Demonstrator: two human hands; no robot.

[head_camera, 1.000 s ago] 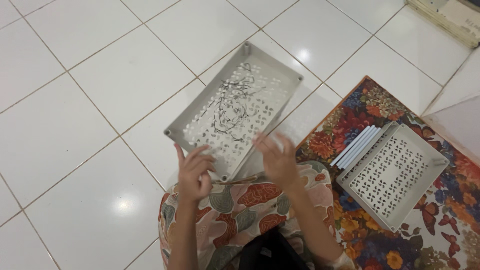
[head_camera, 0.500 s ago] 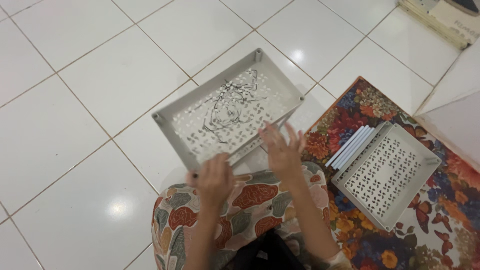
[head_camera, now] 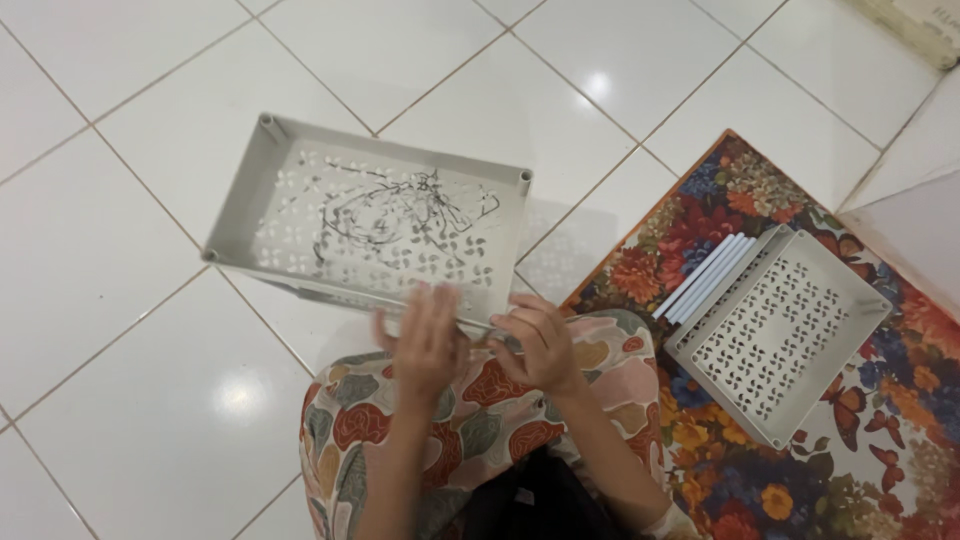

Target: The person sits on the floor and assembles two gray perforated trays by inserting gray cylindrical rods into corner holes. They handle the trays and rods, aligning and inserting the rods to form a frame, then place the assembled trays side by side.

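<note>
A grey perforated plastic tray (head_camera: 250,180) with black scribbles on its bottom is held up in front of my knees, tilted toward me. My left hand (head_camera: 425,345) grips its near edge from the front. My right hand (head_camera: 535,340) clasps the same edge at the near right corner, fingers curled over the rim. My lap is covered in patterned cloth (head_camera: 480,420).
A second grey perforated tray (head_camera: 850,290) lies on a flowered mat (head_camera: 760,190) at my right, with several white tubes (head_camera: 705,275) beside its left edge. White floor tiles (head_camera: 130,330) spread around. A flat pale object (head_camera: 915,25) sits at the top right corner.
The scribbled tray has swung to the left and turned. Both hands, earlier apart with fingers spread, have closed onto its near edge.
</note>
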